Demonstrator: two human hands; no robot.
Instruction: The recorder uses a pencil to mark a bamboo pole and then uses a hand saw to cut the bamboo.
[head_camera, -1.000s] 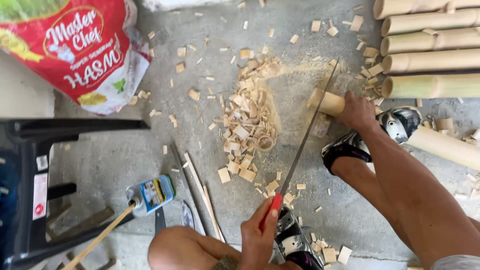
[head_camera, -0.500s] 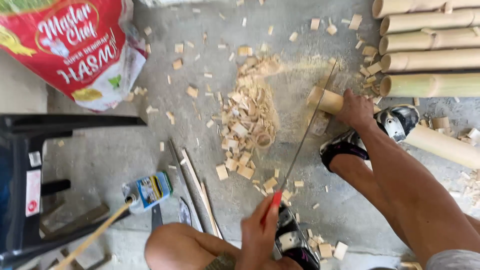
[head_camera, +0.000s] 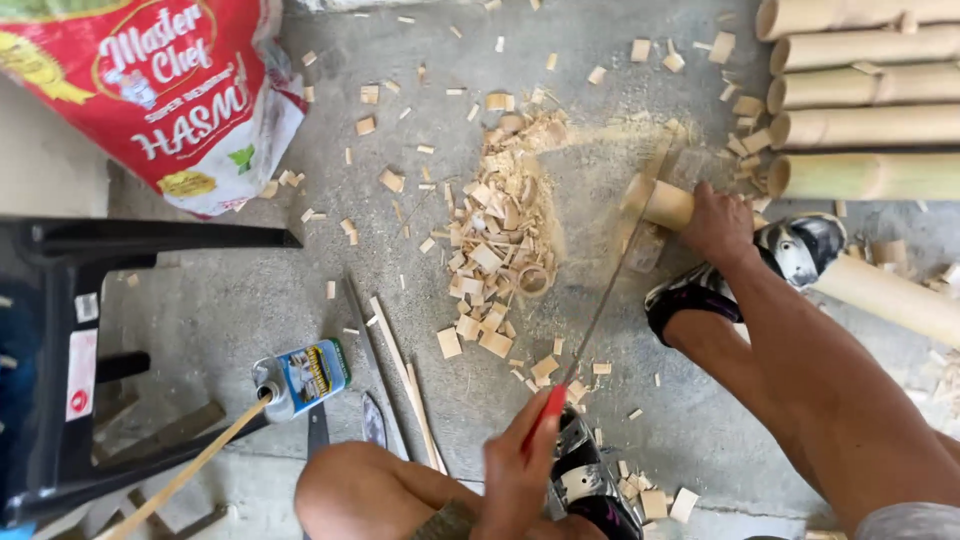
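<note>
My left hand (head_camera: 517, 470) grips the red handle of a thin saw (head_camera: 598, 318) near the bottom middle. The blade runs up and right to the cut end of a pale bamboo pole (head_camera: 662, 203) lying on the concrete floor. My right hand (head_camera: 718, 224) presses down on that pole just behind the blade. A foot in a black and white sandal (head_camera: 795, 250) rests on the pole further right. A heap of bamboo rings and chips (head_camera: 500, 235) lies left of the blade.
Several bamboo poles (head_camera: 865, 125) are stacked at the top right. A red and white sack (head_camera: 160, 90) sits top left and a black plastic chair (head_camera: 60, 350) at the left. A small can (head_camera: 300, 376), thin bamboo strips (head_camera: 405, 385) and my knee (head_camera: 365, 490) are close by.
The saw blade has shifted a little along its stroke through the pole's end. Both hands keep their grips, and the view has slid slightly.
</note>
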